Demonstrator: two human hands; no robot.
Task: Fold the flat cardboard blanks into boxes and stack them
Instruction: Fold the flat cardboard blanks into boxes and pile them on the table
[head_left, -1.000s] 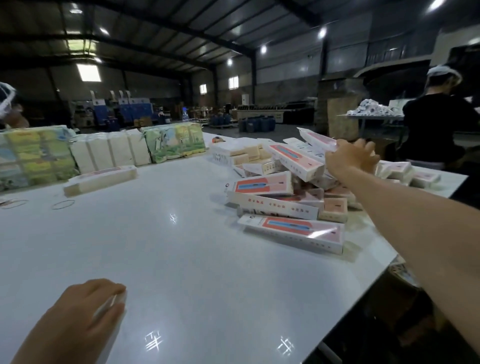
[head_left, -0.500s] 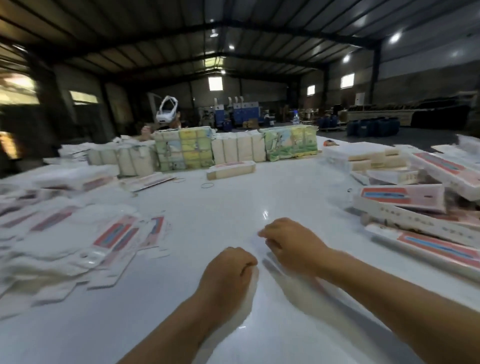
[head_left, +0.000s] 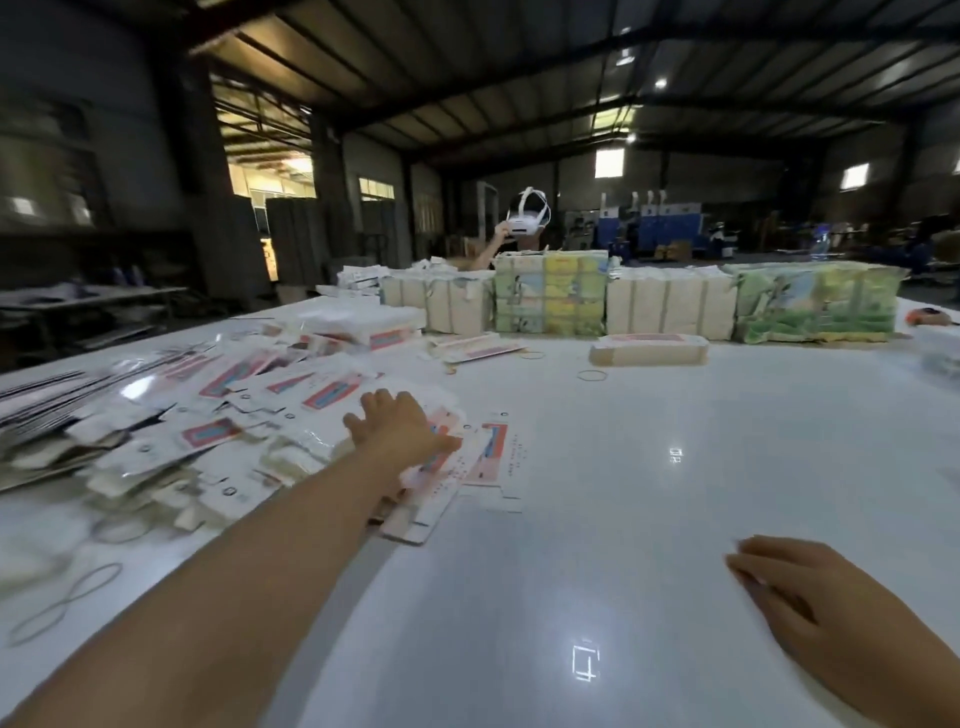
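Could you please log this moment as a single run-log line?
step: fetch blank | left hand: flat on flat blanks, left pile | right hand: flat on table, holding nothing | folded box: none in hand

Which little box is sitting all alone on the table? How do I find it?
Look at the far row of wrapped bundles across the white table. Just in front of them lies one long folded box. It is set apart from the flat blanks piled on the left.

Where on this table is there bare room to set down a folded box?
Bare white table lies between the left hand and right hand, stretching toward the lone box. The table's left is crowded with flat blanks; wrapped bundles line the far edge.
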